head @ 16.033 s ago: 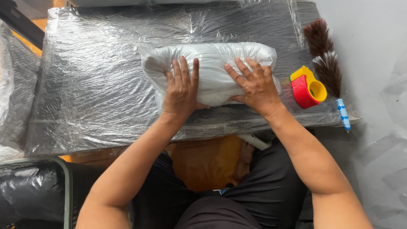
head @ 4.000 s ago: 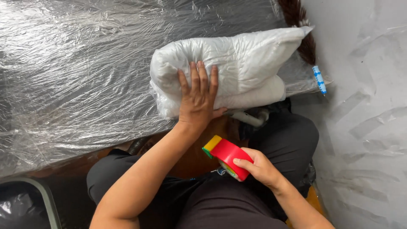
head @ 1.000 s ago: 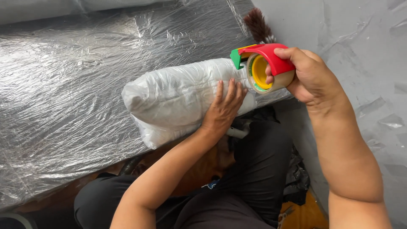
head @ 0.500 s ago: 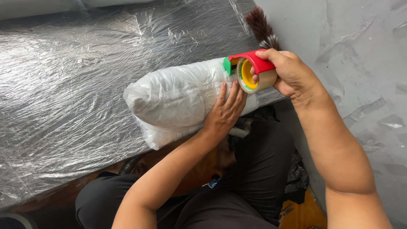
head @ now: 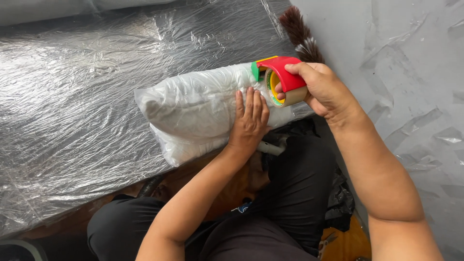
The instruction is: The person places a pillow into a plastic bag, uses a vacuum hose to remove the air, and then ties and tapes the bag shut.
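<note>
Right hand (head: 325,89) is wrapped tight around the red tape dispenser (head: 280,79), its roll pressed on the right end of the white bundle (head: 203,108). Left hand (head: 250,118) lies flat w/ fingers together on the bundle's front, pinning it, not gripping. Bundle sits at the near edge of the table (head: 72,121), which is covered w/ crinkled shiny plastic film. Judging by this, taping is just starting; no tape strip visible yet. Bundle looks soft, pillow-shaped, in thin wrinkled plastic. Feather duster (head: 299,31) lies behind.

Bright, even daylight, sharp focus, white glare across the crinkled plastic sheet (head: 87,96).
</note>
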